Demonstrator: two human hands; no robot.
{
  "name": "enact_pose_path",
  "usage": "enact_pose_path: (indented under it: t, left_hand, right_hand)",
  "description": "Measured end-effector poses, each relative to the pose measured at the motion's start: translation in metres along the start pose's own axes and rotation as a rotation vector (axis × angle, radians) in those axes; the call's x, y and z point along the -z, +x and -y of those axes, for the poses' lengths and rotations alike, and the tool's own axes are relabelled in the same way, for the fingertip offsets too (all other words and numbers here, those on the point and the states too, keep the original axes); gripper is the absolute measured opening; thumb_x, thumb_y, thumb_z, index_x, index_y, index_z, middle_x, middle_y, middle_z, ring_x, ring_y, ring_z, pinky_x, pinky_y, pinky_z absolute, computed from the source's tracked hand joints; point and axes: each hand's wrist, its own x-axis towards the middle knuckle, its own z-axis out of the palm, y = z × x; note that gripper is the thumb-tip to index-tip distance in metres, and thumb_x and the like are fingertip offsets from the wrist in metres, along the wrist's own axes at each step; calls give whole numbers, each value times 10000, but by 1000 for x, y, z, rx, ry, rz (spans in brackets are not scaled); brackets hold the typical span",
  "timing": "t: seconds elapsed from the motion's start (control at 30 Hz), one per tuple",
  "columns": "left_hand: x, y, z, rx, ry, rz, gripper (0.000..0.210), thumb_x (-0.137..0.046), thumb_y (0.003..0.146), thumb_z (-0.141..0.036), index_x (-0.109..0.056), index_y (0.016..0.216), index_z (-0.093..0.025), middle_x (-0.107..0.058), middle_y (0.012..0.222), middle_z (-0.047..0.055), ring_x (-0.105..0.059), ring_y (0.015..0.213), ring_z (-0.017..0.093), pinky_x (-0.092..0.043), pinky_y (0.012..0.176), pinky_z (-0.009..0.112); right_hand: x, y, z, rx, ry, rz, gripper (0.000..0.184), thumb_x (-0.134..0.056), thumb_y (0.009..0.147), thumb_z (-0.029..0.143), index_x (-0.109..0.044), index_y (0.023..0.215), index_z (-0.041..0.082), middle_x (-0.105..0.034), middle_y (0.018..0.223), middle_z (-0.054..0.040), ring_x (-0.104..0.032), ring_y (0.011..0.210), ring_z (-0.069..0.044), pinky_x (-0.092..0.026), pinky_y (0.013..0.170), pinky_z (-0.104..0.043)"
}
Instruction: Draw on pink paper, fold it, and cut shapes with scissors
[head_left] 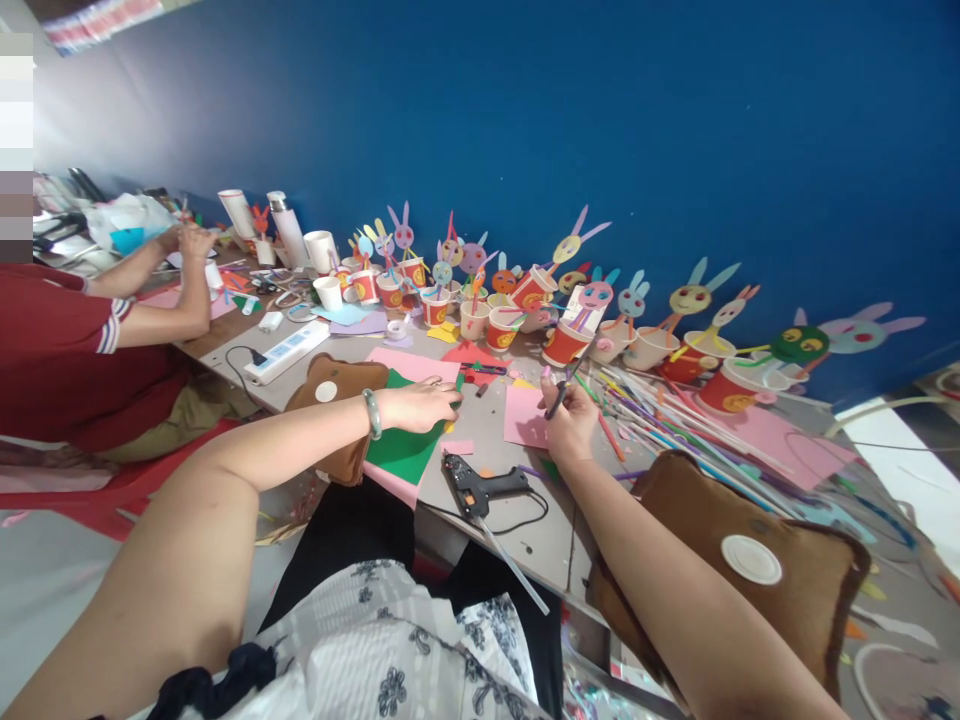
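Observation:
My right hand [574,425] is closed around a pair of dark-handled scissors [556,400], above a pink sheet of paper [523,418]. Their blades point up and away, toward the paper cups. Lying over a green sheet of paper [401,450], my left hand [421,404] has its fingers stretched to the right, with a green edge at the fingertips. More pink paper [405,362] lies under the green sheet. Between my arms a black hot glue gun [480,485] rests on the table, a clear glue stick [517,570] jutting from it toward me.
Paper cups [566,342] with rabbit-faced figures line the blue wall. Pipe cleaners [675,420] lie at right. Brown cushions [750,560] flank my arms. A white power strip [287,352] sits left, near a co-worker in a red shirt [60,340]. A cable trails from the glue gun.

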Motion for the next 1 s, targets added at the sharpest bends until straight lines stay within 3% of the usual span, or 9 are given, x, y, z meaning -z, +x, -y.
enact_pose_path:
  t: [0.13,0.23,0.3,0.43,0.53,0.73,1.0]
  left_hand:
    - [10,37,10,90,-139,-45,378,-469,835,-75,-705,1102,-204,-718,1074,92,-648,969,209,-474,836,305]
    - [16,78,18,202,-176,-91,277,-491,870,-150,-728,1010,-177,-734,967,94,-666,889,212,-481,790,298]
    - [18,107,20,240,-168,-117,253,-512,892,-209,-727,1021,-177,-731,1017,103,-668,934,221,-485,802,299]
    - [21,159,19,339,-135,-7,214,-580,867,-222,-737,988,-140,-716,1097,154,-660,1052,259,-504,859,312]
    - [22,183,21,384,-135,36,250,-663,811,-209,-728,1035,-120,-697,1156,186,-646,1123,285,-506,938,337]
    - [19,194,32,425,-182,105,274,-702,809,-274,-718,1017,-98,-683,1182,216,-657,1128,309,-520,962,365]
    - [11,186,31,451,-273,14,281,-612,882,-256,-653,1146,-170,-687,1215,119,-645,1132,231,-510,961,315]
  right_hand:
    - [0,0,0,-18,17,-1,356,-706,770,474,-514,623,212,-549,529,33,-458,447,-110,-344,452,-249]
    - [-1,-1,-1,-33,15,3,365,-702,770,489,-518,619,213,-531,528,39,-435,452,-107,-332,452,-249]
    - [-1,-1,-1,-26,16,4,362,-702,767,484,-514,616,214,-530,531,39,-436,466,-109,-340,464,-250]
    - [-1,0,0,-19,26,7,342,-706,766,462,-514,623,218,-541,535,32,-455,479,-117,-354,476,-253]
    - [-1,0,1,-16,11,11,333,-713,759,455,-519,627,218,-539,532,30,-451,474,-118,-344,470,-254]
    - [-1,1,-1,18,-18,30,338,-682,781,453,-513,606,219,-526,527,29,-444,486,-117,-349,488,-257]
    - [-1,-2,2,26,-46,52,342,-671,794,463,-530,611,212,-524,543,30,-438,506,-119,-357,506,-260]
